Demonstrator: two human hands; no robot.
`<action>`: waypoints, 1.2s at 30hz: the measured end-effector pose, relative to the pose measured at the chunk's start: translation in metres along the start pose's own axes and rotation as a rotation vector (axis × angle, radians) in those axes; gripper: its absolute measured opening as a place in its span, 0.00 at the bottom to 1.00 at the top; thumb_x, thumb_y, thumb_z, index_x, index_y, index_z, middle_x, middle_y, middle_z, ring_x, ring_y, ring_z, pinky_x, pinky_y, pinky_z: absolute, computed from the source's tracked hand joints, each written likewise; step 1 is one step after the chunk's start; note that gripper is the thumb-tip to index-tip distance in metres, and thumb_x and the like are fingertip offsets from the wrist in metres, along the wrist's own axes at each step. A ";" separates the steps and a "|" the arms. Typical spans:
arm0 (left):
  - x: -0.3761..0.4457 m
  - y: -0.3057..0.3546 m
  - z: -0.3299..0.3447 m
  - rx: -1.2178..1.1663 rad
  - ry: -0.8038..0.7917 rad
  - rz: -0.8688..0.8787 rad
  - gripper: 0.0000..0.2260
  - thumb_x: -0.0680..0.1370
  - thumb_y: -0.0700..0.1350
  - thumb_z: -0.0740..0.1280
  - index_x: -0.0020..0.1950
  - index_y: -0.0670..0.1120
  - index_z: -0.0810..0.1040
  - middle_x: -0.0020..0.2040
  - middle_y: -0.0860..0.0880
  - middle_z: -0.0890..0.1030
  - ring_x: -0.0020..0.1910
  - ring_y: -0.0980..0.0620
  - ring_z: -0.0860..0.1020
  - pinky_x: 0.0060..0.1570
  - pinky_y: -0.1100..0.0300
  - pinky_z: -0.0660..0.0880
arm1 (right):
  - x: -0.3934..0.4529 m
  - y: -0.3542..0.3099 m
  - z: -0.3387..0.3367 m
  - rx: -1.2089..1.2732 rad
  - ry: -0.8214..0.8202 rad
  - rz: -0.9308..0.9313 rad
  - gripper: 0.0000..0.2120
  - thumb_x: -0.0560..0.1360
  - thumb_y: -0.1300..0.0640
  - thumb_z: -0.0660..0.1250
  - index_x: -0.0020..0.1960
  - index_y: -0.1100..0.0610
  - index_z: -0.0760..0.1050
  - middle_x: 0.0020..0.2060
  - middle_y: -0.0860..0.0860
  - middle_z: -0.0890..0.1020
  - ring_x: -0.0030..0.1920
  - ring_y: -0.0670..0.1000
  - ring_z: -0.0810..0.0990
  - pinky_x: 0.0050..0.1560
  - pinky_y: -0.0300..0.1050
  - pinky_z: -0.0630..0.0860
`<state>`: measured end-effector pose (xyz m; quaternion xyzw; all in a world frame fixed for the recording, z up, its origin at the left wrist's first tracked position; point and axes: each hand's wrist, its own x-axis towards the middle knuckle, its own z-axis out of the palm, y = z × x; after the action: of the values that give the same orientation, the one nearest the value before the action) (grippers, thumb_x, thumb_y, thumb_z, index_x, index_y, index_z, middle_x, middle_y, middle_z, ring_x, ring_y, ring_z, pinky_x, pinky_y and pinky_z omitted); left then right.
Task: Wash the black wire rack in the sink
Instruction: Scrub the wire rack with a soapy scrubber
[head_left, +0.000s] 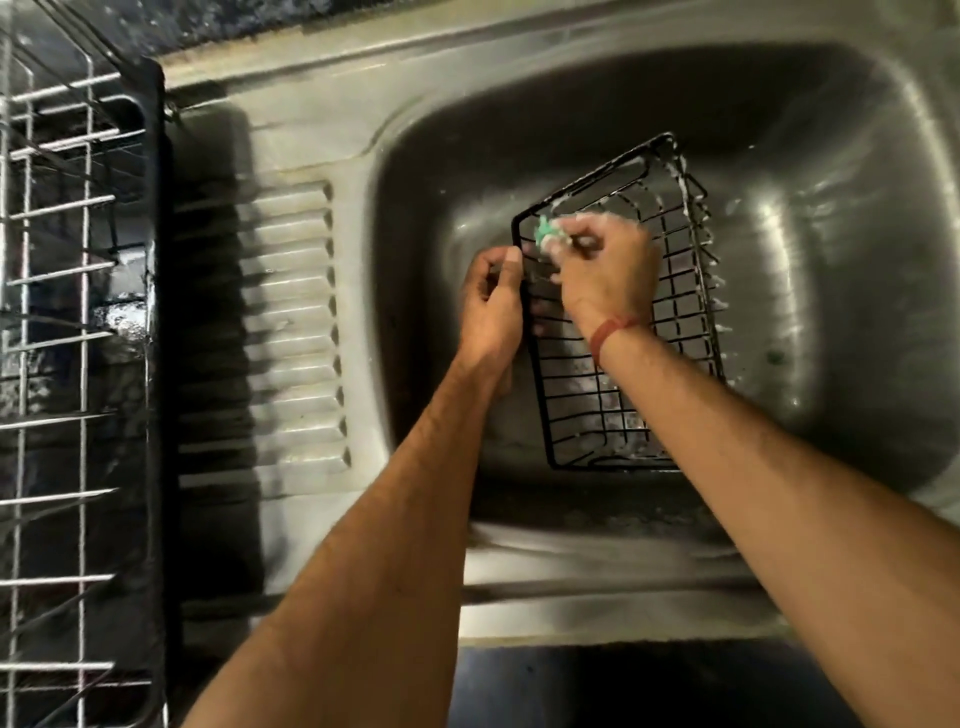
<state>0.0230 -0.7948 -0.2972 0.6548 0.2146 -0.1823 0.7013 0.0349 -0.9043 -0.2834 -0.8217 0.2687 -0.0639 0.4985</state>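
A black wire rack (670, 312), a shallow basket of thin crossed rods with foam clinging along its far edge, stands tilted inside the basin of a dull, scratched stainless steel sink (810, 156) whose walls curve smoothly and shine with wet streaks. Left of the basin the ribbed steel drainboard (291, 332) runs in pressed ridges, half in shadow, and a silver wire dish drainer (57, 364) on a dark tray is cut off by the left edge. The left hand (493, 306) grips the rack's left rim, thumb on top, fingers curled behind the wire and mostly hidden. The right hand (605, 270), soapy, is closed around a small green scrubber (546, 236) pressed to the rack's upper left corner; only a scrap of it shows. A red thread band (615, 332) circles that wrist, and both forearms reach in bare from below.
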 end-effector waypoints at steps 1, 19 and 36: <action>0.000 0.001 0.001 -0.028 0.004 -0.031 0.07 0.89 0.49 0.63 0.57 0.49 0.78 0.41 0.47 0.81 0.33 0.52 0.77 0.29 0.59 0.73 | 0.007 -0.002 0.003 0.015 0.016 0.015 0.08 0.73 0.58 0.79 0.50 0.48 0.85 0.45 0.40 0.85 0.47 0.40 0.85 0.47 0.42 0.85; 0.004 0.004 -0.003 -0.281 0.037 -0.216 0.10 0.85 0.49 0.72 0.60 0.43 0.80 0.41 0.46 0.83 0.31 0.53 0.78 0.29 0.60 0.75 | 0.004 -0.015 0.009 -0.177 -0.010 -0.151 0.05 0.74 0.55 0.79 0.48 0.48 0.86 0.43 0.39 0.84 0.40 0.35 0.81 0.35 0.27 0.76; 0.010 0.004 -0.005 -0.001 -0.043 0.006 0.16 0.87 0.50 0.68 0.57 0.37 0.84 0.45 0.40 0.84 0.42 0.45 0.82 0.41 0.50 0.83 | -0.024 -0.004 -0.022 -0.361 -0.191 -0.217 0.09 0.76 0.60 0.76 0.54 0.49 0.84 0.54 0.44 0.86 0.53 0.44 0.84 0.56 0.42 0.83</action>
<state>0.0336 -0.7896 -0.2993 0.6511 0.1977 -0.1941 0.7066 0.0079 -0.9074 -0.2650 -0.9240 0.1377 0.0100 0.3567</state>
